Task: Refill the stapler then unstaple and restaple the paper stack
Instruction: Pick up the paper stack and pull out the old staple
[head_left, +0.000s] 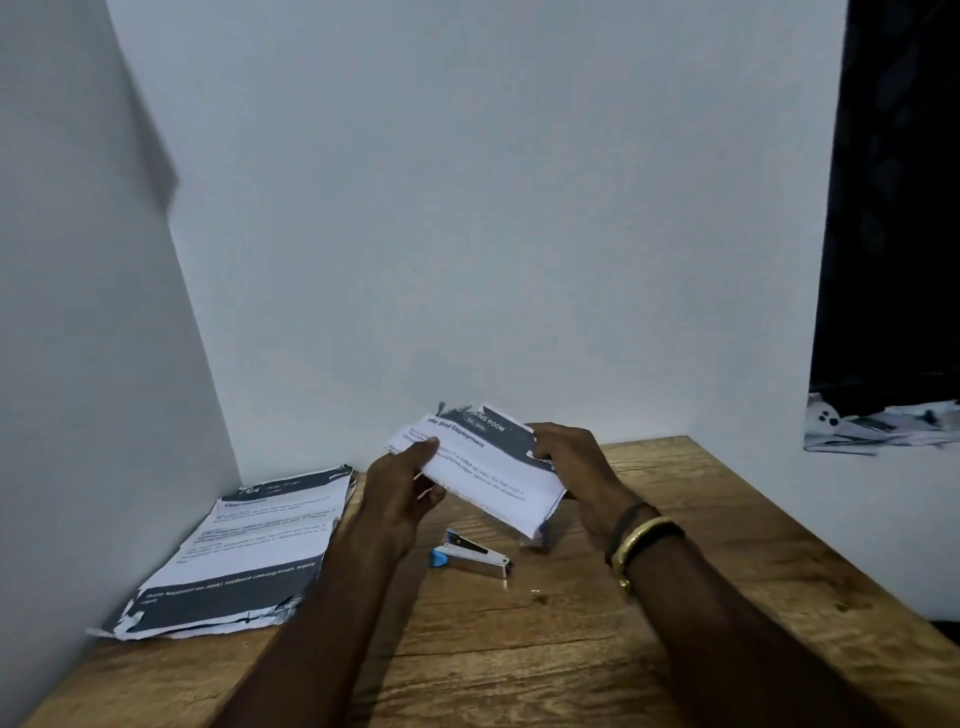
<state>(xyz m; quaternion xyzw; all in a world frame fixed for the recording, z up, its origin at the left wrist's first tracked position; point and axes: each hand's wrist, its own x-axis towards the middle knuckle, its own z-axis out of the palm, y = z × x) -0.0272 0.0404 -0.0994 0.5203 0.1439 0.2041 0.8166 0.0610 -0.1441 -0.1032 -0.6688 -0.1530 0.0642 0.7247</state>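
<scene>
A printed paper stack (483, 467) with a dark header band is held in the air above the wooden table (519, 649). My left hand (402, 491) grips its left edge, thumb on top. My right hand (571, 467) pinches its far right corner by the dark band. Below the stack, a small stapler (467, 553) with a blue end and metal body lies on the table, touched by neither hand. A tiny pale bit (540, 597), perhaps a staple, lies on the wood near it.
A second pile of printed sheets (244, 551) lies at the table's left, against the white wall. White walls close the left and back. The table's right edge runs diagonally. A dark curtain (893, 208) and patterned cloth (878, 421) are at the far right.
</scene>
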